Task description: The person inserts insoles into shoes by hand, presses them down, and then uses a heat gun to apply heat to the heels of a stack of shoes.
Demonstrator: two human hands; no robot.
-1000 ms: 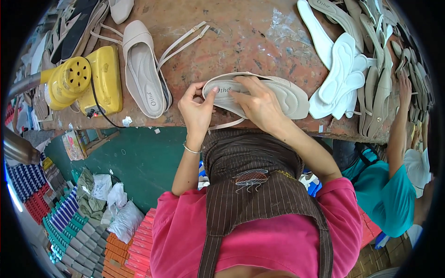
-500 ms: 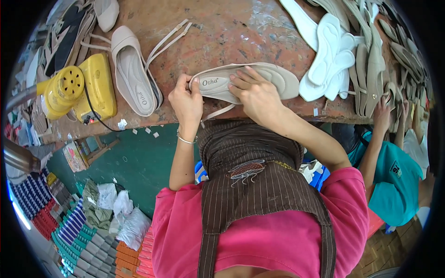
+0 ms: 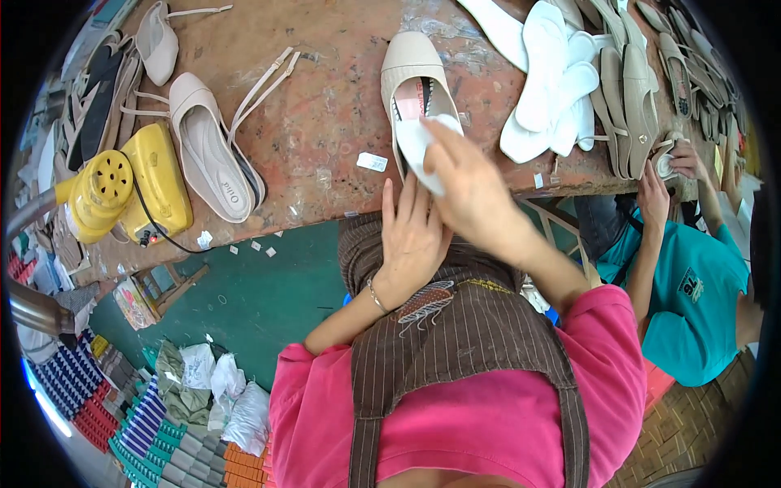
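A beige slingback-style shoe (image 3: 413,50) rests on the workbench in front of me, toe pointing away. Its reddish-pink inner sole (image 3: 411,99) shows in the opening. Pinched in my right hand (image 3: 472,183) is a white insole (image 3: 417,150), partly inside the shoe at its heel end; the hand is slightly blurred. Around the heel, at the bench edge, are the fingers of my left hand (image 3: 415,236), steadying the shoe; the hand hides part of the heel. To the left lies another beige shoe (image 3: 213,159) with straps, a printed insole in it.
A yellow lamp-like device (image 3: 110,191) with a cord sits at the bench's left. White insoles (image 3: 541,73) pile up to the right, beside stacked tan shoe parts (image 3: 626,114). A co-worker in a teal shirt (image 3: 691,285) works at far right. A white label (image 3: 373,162) lies near the shoe.
The shoe was sideways with its printed insole showing; now it points away and a white insole is in my right hand. My left hand has moved right, to the heel.
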